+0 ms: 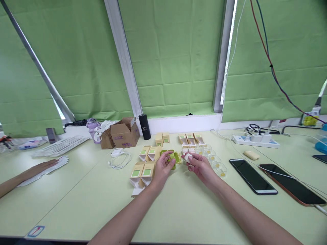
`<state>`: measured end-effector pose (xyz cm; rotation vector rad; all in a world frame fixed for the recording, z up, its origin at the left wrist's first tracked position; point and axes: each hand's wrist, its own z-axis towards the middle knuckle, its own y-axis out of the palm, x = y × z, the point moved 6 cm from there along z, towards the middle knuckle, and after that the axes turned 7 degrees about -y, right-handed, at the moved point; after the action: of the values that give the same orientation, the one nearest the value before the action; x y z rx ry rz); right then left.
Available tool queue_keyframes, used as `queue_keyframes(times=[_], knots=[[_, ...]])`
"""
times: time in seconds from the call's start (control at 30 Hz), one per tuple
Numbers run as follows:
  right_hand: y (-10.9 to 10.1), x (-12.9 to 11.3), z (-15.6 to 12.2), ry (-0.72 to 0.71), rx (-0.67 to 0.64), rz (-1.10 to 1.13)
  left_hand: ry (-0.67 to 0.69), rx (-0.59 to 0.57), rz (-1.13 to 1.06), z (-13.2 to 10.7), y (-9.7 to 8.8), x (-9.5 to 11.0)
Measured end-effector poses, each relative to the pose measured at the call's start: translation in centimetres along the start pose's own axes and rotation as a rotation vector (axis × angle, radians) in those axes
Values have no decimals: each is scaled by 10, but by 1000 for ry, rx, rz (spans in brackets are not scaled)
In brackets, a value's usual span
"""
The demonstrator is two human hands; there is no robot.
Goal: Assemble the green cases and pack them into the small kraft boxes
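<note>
My left hand (164, 167) is closed on a small green cover (176, 157), hollow and rounded, held near the table's middle. More green pieces (163, 151) lie just behind its fingers. A small white rounded case (188, 157) is pinched in my right hand (201, 166), a short gap from the green cover. Left of my left hand stand several open cardboard boxes (137, 173) with green labels. Several clear plastic holders (216, 165) with yellow dots lie beside my right hand. Beyond the hands are three more open small boxes (190, 139).
Two phones (252, 176) (291, 182) lie at right, near a power strip (255, 140) and cables. A brown carton (125, 133) and a black cylinder (144, 127) stand at the back. At far left, another person's hand (44, 165) rests on a white cloth (56, 165).
</note>
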<state>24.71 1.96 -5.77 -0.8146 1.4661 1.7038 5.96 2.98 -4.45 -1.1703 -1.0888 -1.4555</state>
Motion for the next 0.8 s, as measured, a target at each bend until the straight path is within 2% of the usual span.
queue_keyframes(times=[0.17,0.37,0.63,0.8], knots=[[1,-6,1,-50,-25,64,11,28,38,0,-2,1],[6,-8,-1,-82,-34,27,22,28,57,3,-2,-1],[7,-7,-1,-123,-19,-188,26,-12,118,-1,4,2],[11,-8,0,-148,-59,-317,48,-8,173,-1,6,3]])
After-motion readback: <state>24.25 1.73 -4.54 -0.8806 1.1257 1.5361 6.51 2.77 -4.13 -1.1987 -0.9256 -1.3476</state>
